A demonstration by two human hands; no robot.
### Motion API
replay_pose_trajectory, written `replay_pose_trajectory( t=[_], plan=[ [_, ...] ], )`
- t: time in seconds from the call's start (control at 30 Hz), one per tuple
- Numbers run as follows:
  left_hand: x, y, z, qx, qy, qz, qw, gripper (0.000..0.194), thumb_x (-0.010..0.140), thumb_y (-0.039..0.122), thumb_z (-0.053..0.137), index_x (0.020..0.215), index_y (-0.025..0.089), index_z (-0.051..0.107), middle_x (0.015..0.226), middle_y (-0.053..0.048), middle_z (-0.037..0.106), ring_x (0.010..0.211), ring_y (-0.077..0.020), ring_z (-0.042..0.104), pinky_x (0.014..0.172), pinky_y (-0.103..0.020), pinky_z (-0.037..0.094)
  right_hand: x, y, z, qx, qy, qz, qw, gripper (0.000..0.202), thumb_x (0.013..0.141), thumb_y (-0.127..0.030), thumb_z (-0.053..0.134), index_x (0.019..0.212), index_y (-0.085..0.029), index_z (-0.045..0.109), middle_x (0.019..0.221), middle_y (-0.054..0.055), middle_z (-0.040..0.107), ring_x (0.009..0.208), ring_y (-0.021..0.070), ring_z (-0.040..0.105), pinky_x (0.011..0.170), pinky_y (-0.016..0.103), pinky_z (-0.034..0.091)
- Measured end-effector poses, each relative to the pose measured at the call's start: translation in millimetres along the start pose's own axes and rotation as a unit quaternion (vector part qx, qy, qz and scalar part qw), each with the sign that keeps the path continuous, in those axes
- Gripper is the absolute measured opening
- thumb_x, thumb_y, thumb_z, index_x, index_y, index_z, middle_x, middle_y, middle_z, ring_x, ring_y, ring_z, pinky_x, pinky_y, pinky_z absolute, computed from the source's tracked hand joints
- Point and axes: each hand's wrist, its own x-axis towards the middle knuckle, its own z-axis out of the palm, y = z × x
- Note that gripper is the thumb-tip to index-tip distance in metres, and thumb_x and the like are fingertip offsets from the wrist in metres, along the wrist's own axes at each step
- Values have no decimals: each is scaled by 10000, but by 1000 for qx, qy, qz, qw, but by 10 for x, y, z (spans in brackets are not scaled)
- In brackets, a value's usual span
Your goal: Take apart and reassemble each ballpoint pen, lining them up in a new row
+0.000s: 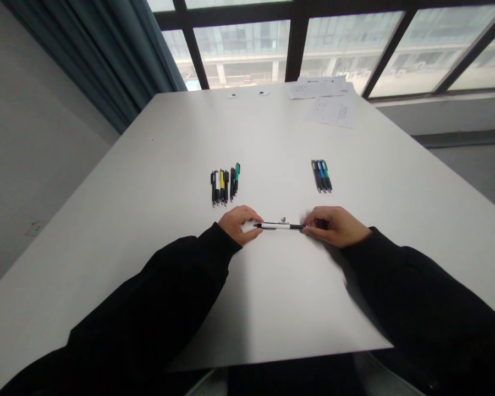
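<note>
A white and black pen (280,226) lies crosswise in front of me, with a thin dark line along its far side that could be a refill. My left hand (242,224) has thumb and forefinger at its left, clicker end. Closed around its dark right end are the fingertips of my right hand (332,225). Just beyond the pen sits a small silvery piece (284,219), perhaps a pen tip. Farther left is a row of several pens (221,187), black, white, yellow and green. On the right, a smaller group of grey, blue and green pens (322,176) lies side by side.
The white table (181,308) reaches to the windows. Papers (330,104) lie at its far right corner. Two small white items with dark spots (264,93) are near the far edge. A dark curtain (107,49) hangs at the left.
</note>
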Motion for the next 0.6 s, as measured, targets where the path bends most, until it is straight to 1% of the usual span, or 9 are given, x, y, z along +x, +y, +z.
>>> replay_pose_trajectory(
  t=[0.07, 0.13, 0.2, 0.23, 0.27, 0.33, 0.43, 0.5, 0.6],
  plan=[
    [-6, 11, -3, -23, -4, -8, 1000, 175, 686, 219, 701, 851, 166, 723, 824, -50, 684, 678, -125, 576, 604, -243, 454, 4, 22, 6, 82, 3, 36, 996, 243, 807, -381, 655, 725, -154, 624, 645, 6, 568, 587, 127, 488, 582, 272, 390],
    [-8, 22, -12, -61, -9, -38, 997, 234, 667, 227, 718, 892, 162, 719, 784, -36, 673, 638, -109, 562, 573, -227, 434, 6, 44, -4, 164, 3, 66, 984, 292, 803, -409, 664, 685, -157, 576, 621, -9, 542, 569, 113, 462, 568, 265, 372],
    [1, 22, -32, -142, -7, -88, 986, 295, 655, 231, 731, 935, 140, 707, 776, -40, 677, 616, -100, 569, 555, -218, 435, 4, 58, -25, 221, 4, 85, 972, 307, 790, -424, 683, 690, -155, 575, 580, -31, 504, 521, 93, 416, 524, 250, 328],
    [11, 17, -47, -201, -8, -119, 972, 314, 657, 238, 735, 947, 124, 697, 790, -52, 685, 615, -103, 585, 547, -218, 446, 0, 60, -35, 243, 5, 92, 966, 305, 784, -427, 692, 702, -152, 586, 557, -42, 481, 493, 82, 386, 498, 244, 299],
    [26, 9, -66, -267, -13, -152, 951, 329, 662, 251, 739, 954, 109, 685, 815, -69, 694, 616, -112, 605, 535, -221, 462, -4, 58, -43, 264, 4, 95, 960, 301, 780, -427, 698, 717, -150, 598, 538, -51, 464, 471, 75, 363, 477, 239, 273],
    [64, -2, -103, -387, -30, -224, 894, 352, 680, 285, 750, 960, 92, 661, 857, -101, 706, 622, -134, 638, 500, -228, 489, -12, 42, -44, 305, -11, 96, 948, 289, 769, -417, 715, 747, -147, 613, 518, -57, 452, 445, 70, 351, 449, 233, 248],
    [116, 46, -113, -484, -86, -313, 813, 378, 696, 329, 779, 948, 78, 651, 857, -123, 719, 605, -137, 650, 479, -227, 513, -19, -6, -7, 348, -51, 86, 932, 281, 756, -399, 735, 773, -143, 620, 529, -46, 482, 440, 74, 375, 429, 229, 251],
    [123, 136, -61, -524, -162, -332, 767, 432, 690, 389, 795, 943, 67, 660, 857, -142, 724, 597, -154, 662, 485, -244, 526, -20, -46, 32, 358, -79, 80, 927, 279, 768, -396, 728, 781, -137, 624, 538, -39, 497, 440, 72, 375, 425, 227, 249],
    [86, 312, 71, -573, -300, -324, 691, 523, 675, 477, 797, 962, 55, 680, 838, -160, 725, 602, -174, 672, 503, -258, 524, -22, -93, 83, 350, -102, 70, 928, 275, 794, -393, 710, 809, -128, 639, 539, -37, 500, 444, 67, 372, 429, 222, 237]
  ],
)
